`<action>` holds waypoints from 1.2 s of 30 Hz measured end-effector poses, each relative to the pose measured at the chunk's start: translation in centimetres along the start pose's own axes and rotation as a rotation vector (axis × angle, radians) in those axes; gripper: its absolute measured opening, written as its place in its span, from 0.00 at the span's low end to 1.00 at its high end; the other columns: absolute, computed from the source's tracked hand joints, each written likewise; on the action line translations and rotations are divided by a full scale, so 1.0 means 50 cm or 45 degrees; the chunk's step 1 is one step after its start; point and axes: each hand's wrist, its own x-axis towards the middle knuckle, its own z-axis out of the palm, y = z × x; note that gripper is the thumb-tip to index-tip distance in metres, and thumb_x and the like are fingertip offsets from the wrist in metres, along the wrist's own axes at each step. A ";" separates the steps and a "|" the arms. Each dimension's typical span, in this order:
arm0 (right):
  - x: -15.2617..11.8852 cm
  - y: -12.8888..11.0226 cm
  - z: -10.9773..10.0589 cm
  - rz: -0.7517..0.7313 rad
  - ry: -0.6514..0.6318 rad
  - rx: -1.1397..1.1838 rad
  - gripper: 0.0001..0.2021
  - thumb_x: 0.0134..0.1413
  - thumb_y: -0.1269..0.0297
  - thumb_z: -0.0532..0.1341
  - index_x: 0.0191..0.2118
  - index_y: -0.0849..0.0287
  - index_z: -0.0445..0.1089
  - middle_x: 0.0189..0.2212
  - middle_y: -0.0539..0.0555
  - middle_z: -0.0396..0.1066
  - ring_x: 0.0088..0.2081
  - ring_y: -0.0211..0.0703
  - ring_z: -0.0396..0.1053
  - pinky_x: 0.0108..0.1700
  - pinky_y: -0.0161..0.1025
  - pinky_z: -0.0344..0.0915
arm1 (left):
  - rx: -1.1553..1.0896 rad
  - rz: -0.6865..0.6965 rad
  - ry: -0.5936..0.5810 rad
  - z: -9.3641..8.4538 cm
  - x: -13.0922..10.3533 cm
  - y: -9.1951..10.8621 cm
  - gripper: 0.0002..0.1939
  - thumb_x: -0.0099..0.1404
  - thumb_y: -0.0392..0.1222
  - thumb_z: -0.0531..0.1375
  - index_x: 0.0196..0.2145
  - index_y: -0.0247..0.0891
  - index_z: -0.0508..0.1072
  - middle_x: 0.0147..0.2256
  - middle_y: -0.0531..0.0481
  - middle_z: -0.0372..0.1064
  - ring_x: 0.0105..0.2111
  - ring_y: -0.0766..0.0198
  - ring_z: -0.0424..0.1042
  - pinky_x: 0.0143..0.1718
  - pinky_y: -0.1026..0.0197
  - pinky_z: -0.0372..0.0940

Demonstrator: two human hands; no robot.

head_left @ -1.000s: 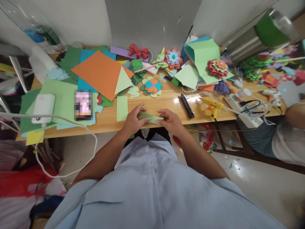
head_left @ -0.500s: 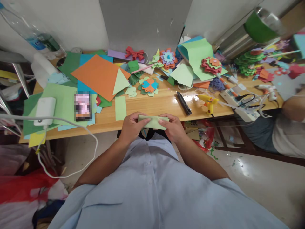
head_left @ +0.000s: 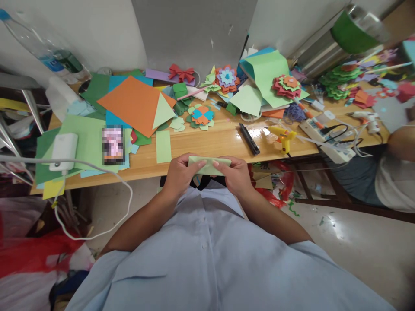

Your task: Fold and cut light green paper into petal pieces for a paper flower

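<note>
A small piece of light green paper (head_left: 207, 167) is stretched between my two hands at the table's front edge. My left hand (head_left: 180, 175) pinches its left end, thumb on top and fingers underneath. At the other end, my right hand (head_left: 237, 173) grips it the same way, and the two thumb tips lie close together on the paper. Just beyond my left hand, a light green paper strip (head_left: 163, 147) lies flat on the wooden table (head_left: 207, 142). A black utility knife (head_left: 249, 139) and a yellow glue gun (head_left: 282, 137) rest beyond my right hand.
Orange paper (head_left: 131, 103), a phone (head_left: 113, 144) and a white charger (head_left: 65, 150) with a looping cable occupy the left side. Paper flowers (head_left: 201, 115) stand farther back. A power strip (head_left: 330, 142) and a large steel flask (head_left: 320, 52) are at right, near another person's arm (head_left: 402, 142).
My right thumb has shifted slightly left along the paper, towards my left thumb. Both hands keep hold of it. The view has turned a little.
</note>
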 end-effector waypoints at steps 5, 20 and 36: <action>-0.001 -0.004 0.000 0.010 0.014 -0.003 0.16 0.42 0.48 0.79 0.28 0.54 0.81 0.23 0.47 0.75 0.25 0.39 0.69 0.30 0.39 0.71 | 0.104 0.035 0.007 -0.001 0.000 -0.006 0.13 0.59 0.49 0.75 0.32 0.38 0.81 0.29 0.53 0.74 0.29 0.66 0.71 0.33 0.63 0.67; -0.003 -0.016 0.007 0.051 0.050 0.032 0.18 0.37 0.48 0.80 0.28 0.55 0.80 0.22 0.47 0.75 0.24 0.39 0.69 0.27 0.38 0.70 | 0.130 0.015 -0.003 0.006 0.000 -0.003 0.13 0.60 0.51 0.73 0.32 0.38 0.82 0.29 0.52 0.76 0.29 0.64 0.73 0.34 0.61 0.70; -0.001 -0.002 0.004 0.135 0.067 0.118 0.17 0.37 0.51 0.81 0.30 0.55 0.80 0.25 0.47 0.77 0.25 0.39 0.71 0.26 0.37 0.72 | 0.161 0.024 0.005 0.007 0.000 -0.010 0.14 0.60 0.52 0.73 0.33 0.38 0.82 0.29 0.52 0.76 0.28 0.64 0.72 0.32 0.61 0.69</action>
